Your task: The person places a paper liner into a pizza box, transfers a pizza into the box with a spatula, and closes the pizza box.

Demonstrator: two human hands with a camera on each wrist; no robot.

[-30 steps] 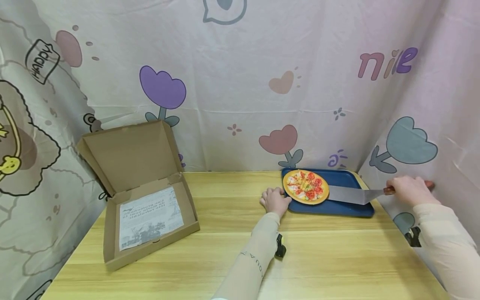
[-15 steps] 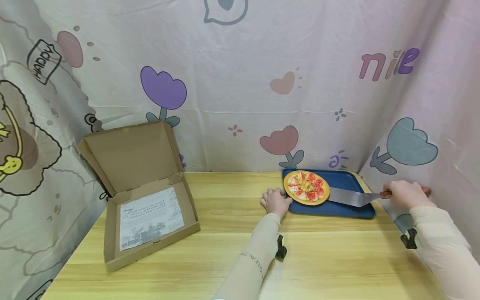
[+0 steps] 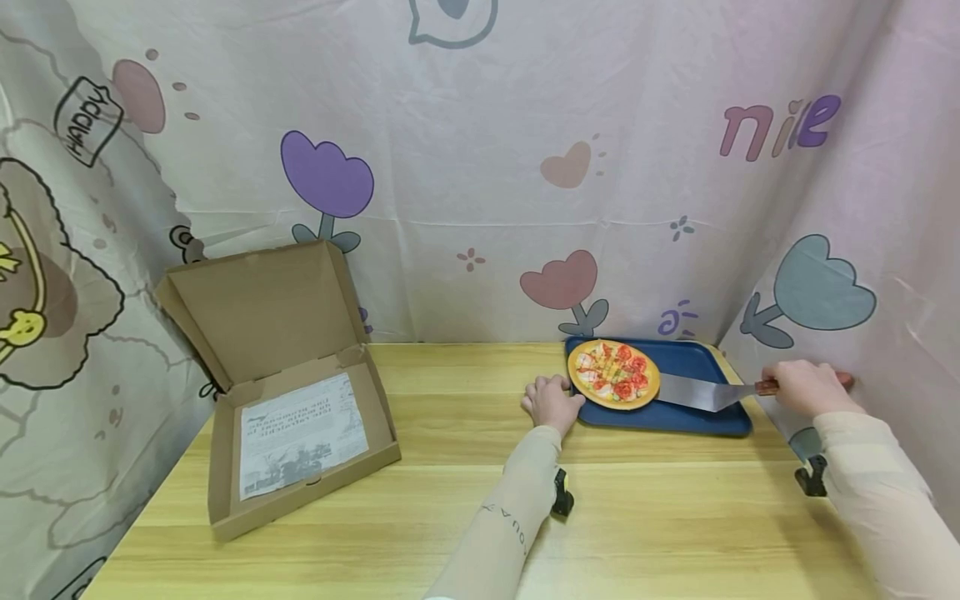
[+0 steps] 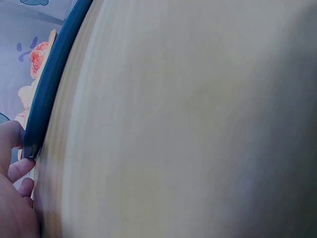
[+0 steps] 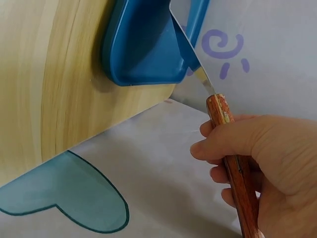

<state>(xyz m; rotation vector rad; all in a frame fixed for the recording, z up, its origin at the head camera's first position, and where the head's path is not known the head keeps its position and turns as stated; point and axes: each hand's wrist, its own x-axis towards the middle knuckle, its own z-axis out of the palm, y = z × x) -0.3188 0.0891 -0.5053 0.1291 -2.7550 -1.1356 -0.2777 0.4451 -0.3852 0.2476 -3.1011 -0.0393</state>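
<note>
A small round pizza (image 3: 613, 375) with red and white toppings lies at the left end of a blue tray (image 3: 690, 425). The metal blade of a spatula (image 3: 688, 392) spans the tray, its front edge hidden beneath the pizza's right side. My right hand (image 3: 812, 388) grips the brown wooden handle past the tray's right end, fingers wrapped round it in the right wrist view, thumb (image 5: 218, 144) along the handle. At the tray's left end my left hand (image 3: 551, 403) holds the near corner; the left wrist view shows thumb and fingers (image 4: 20, 169) around that corner.
An open cardboard box (image 3: 303, 504) with a printed paper (image 3: 303, 433) inside stands at the left of the wooden table (image 3: 465, 517), its lid (image 3: 262, 312) leaning back. Patterned curtains (image 3: 450, 167) hang behind and at both sides, close to the tray's back and right.
My right hand has moved a little left, and the spatula blade has slid left toward the pizza. The left hand, tray and pizza stay in place.
</note>
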